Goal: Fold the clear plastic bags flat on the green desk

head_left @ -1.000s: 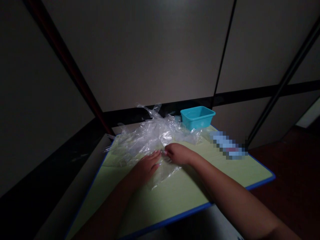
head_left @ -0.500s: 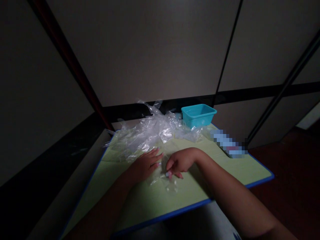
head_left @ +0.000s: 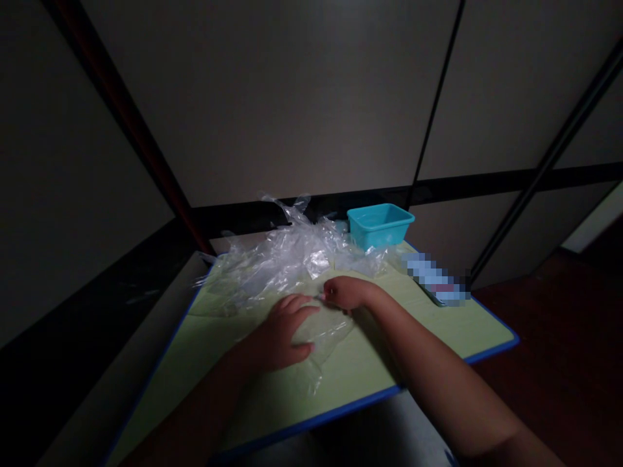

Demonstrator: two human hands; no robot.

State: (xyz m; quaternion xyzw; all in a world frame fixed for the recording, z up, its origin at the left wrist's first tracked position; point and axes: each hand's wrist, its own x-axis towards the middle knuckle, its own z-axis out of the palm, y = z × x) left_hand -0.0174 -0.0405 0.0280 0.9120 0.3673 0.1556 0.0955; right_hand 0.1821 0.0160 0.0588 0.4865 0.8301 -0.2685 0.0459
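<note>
- I have two bare hands over one pale green table [head_left: 467, 331] with a blue edge.
- My left hand [head_left: 285, 331] is spread open, thumb well apart from the fingers, palm down over the left part of one thin clear plastic piece [head_left: 332, 334].
- My right hand [head_left: 348, 293] is curled closed, its fingertips just beside those of my left; it seems to pinch the far part of that piece, though the light is too dim to be sure.
- That one piece lies crinkled on the table, between my hands and toward the near side.
- Beyond it, at the far left, sits one heap of clear plastic [head_left: 292, 256]; its layers overlap too much to count.
- One turquoise basin [head_left: 382, 237] stands upright at the far edge, just right of the heap.
- One flat, pale blue item [head_left: 437, 280], blurred out, lies along the right edge.
</note>
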